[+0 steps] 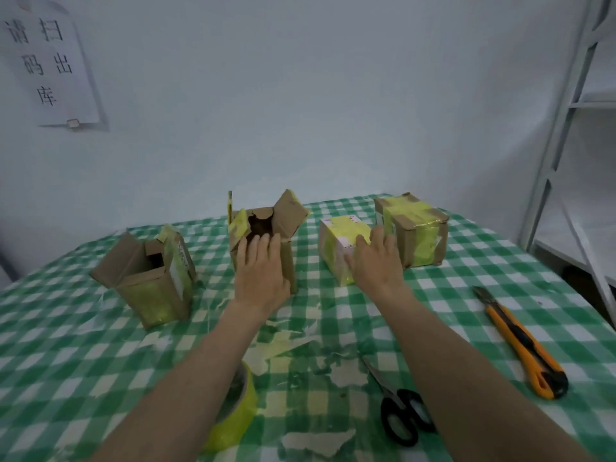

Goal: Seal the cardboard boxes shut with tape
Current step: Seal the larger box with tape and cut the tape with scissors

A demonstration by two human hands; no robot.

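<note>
**Both hands out on the boxes, tape roll left behind near the body**

Four cardboard boxes stand in a row across the green checked tablecloth (466, 261). The left hand (261, 271) lies flat against the near face of the open middle box (266, 241), fingers straight and pointing up toward its raised flaps; it grips nothing. The right hand (376, 258) rests, fingers extended, on the yellow-taped box (343, 248), its fingertips reaching the gap beside the taped box at far right (413, 231). A second open box (150, 281) sits well apart at the left, flaps up.

What matters next, I'd say, is the tape: the yellow tape roll (233, 415) sits close to the person, under the left forearm, well behind both hands. The left hand is the nearer one and would have to draw back toward the body to reach it. The open box's flaps stand upright and need folding down first. Black-handled scissors (400, 415) and an orange utility knife (523, 345) lie on the right-hand side, nearer the right arm.
</note>
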